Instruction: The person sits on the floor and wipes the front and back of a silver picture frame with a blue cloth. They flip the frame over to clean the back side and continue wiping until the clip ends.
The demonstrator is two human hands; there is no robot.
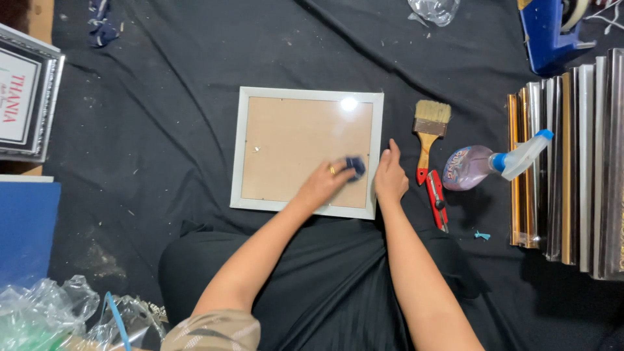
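A square white picture frame [245,150] lies flat on black cloth, its brown backing showing through the glass. My left hand [323,185] rests on the glass near the frame's lower right corner and presses a small dark blue cloth [355,167] against it. A ring shows on one finger. My right hand [390,177] lies flat on the frame's right edge, fingers together, holding the frame down.
Right of the frame lie a wooden paintbrush [429,133], a red utility knife [438,200] and a tipped spray bottle [484,164]. Stacked frame mouldings [572,169] stand at the right. A blue tape dispenser [549,29], a framed print [23,97], a blue board [26,231] and crumpled plastic [45,315] border the cloth.
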